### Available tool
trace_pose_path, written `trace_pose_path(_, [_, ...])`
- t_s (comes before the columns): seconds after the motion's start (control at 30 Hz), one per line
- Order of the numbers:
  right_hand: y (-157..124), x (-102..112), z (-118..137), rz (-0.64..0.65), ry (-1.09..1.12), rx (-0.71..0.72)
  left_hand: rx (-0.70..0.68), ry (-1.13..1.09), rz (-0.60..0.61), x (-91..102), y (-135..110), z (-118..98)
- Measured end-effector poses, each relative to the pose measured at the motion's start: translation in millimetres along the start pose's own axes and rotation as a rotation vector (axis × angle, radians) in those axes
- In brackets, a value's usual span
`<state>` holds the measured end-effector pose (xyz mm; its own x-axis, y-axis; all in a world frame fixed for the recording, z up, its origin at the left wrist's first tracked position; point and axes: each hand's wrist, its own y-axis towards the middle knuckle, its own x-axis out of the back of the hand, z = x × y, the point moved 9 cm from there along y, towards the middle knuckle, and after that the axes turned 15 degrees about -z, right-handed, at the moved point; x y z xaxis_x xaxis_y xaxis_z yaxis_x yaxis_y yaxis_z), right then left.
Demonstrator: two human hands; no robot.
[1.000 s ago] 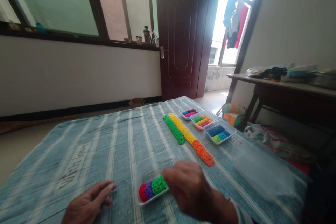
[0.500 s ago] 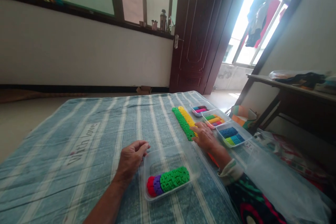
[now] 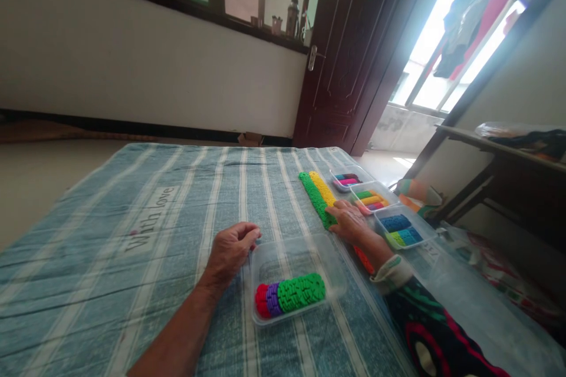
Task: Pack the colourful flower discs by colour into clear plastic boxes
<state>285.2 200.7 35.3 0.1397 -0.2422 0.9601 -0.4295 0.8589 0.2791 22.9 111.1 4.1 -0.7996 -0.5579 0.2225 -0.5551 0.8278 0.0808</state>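
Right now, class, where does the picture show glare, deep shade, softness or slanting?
Head view: the window is blown out, hazing the hanging clothes; head view: deep shade sits under the desk; head view: the red-and-white bag looks soft, the nearest green discs crisper; head view: the door leans, perhaps from camera tilt or lens stretch.

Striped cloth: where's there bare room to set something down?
Bare cloth lies between the "With love" lettering and the left hand, and between that hand and the green row. It's crowded at right: the right hand, yellow row and three boxes sit close together.
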Motion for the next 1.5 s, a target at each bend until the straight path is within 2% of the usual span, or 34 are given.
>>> trace_pose_path(0.2, [3.1,-0.8,-2.8,-0.023,0.055,-0.030,0.001,0.012,0.004,0.5,0.6,0.4])
trace_pose_path(0.43, [0.1,7.3,4.2,-0.069,0.090,0.022,-0.002,0.007,0.004,0.3,0.4,-0.6])
trace_pose_path(0.6, [-0.2,11.4,11.3,-0.042,0.092,0.051,-0.009,0.014,0.002,-0.1,-0.4,-1.5])
trace_pose_path(0.77, [0.3,17.1,15.2,0.039,0.088,0.058,-0.004,0.010,0.017,-2.1,-0.8,-2.6])
trace_pose_path(0.83, [-0.5,27.8,13.7,0.027,0.111,0.058,-0.005,0.002,0.015,-2.3,-0.5,-3.0])
trace_pose_path(0.93, [-5.9,56.1,19.1,-0.036,0.254,0.086,-0.008,-0.005,0.016,-3.2,-0.1,-2.7])
trace_pose_path(1.0, [-14.6,72.3,36.3,-0.008,0.391,0.167,-0.012,-0.010,0.015,-3.6,0.0,-2.6])
trace_pose_path(1.07, [-27.4,79.0,62.4,0.099,0.469,0.285,-0.021,-0.014,0.016,-3.9,0.0,-3.0])
trace_pose_path(1.17, [-47.8,70.4,98.7,0.269,0.410,0.466,-0.029,-0.012,0.018,-4.4,-0.2,-3.1])
trace_pose_path(1.23, [-58.4,57.7,112.8,0.343,0.330,0.561,-0.028,-0.010,0.021,-5.1,-0.3,-2.4])
trace_pose_path(1.37, [-68.5,38.8,118.5,0.401,0.227,0.631,-0.027,-0.021,0.020,-6.1,0.0,-0.9])
trace_pose_path(1.5, [-70.6,38.9,116.1,0.403,0.217,0.617,-0.021,-0.031,0.023,-7.0,0.7,0.2])
